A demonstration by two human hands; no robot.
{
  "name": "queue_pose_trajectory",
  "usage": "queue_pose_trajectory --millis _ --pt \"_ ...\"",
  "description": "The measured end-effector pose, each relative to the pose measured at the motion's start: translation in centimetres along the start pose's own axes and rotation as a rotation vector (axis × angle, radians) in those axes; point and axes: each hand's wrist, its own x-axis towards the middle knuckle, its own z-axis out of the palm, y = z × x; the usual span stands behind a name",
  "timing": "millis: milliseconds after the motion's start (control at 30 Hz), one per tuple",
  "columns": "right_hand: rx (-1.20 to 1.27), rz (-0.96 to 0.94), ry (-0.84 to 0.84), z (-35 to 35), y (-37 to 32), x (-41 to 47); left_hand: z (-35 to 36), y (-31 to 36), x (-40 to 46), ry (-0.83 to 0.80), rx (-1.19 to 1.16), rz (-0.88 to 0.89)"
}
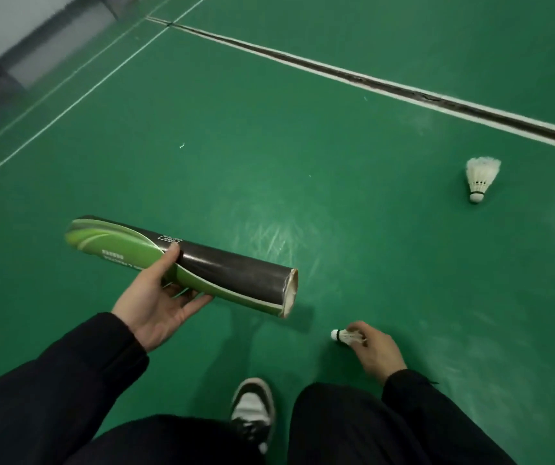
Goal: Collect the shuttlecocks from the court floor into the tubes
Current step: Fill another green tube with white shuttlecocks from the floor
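Green-and-black cardboard tube (182, 263) lies gripped in the left hand (155, 303); the right hand (375, 350) pinches a white feathered shuttlecock (345, 336). Next, I judge: feed it cork-first into the tube's open right end.

This is an indoor badminton court. The floor (303, 129) is green sports matting marked with white boundary lines (68, 105) and a dark seam (386, 88), and a grey wall (18, 35) edges it. A feathered shuttlecock (480, 177) lies on the matting.
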Motion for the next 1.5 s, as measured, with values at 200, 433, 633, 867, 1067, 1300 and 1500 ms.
queue_pose_trajectory --millis 200,433,633,867,1067,1300,1500 --pt "0.771 -0.071 0.267 -10.9 -6.0 -2.0 7.7 -3.7 7.3 -0.058 0.104 -0.061" --pt "0.642 -0.062 0.419 -22.1 -7.0 -4.2 24.4 -8.1 10.3 -0.406 0.150 -0.232" --pt "1.057 -0.071 0.575 -29.4 -8.5 -7.1 34.4 -6.4 8.9 -0.654 0.184 -0.283" --pt "0.229 -0.047 0.725 -34.8 -8.0 -8.9 42.5 -6.6 6.6 -0.804 0.204 -0.346" --pt "0.587 0.040 0.505 -37.4 -3.4 -7.5 46.3 -10.7 6.5 -0.867 0.216 -0.295" --pt "0.836 0.112 0.636 -39.7 5.3 -4.4 48.0 -14.9 9.4 -0.636 0.239 -0.247" --pt "-0.386 0.241 0.406 -42.6 16.4 1.7 49.5 -15.0 12.2 -0.542 0.282 -0.227"
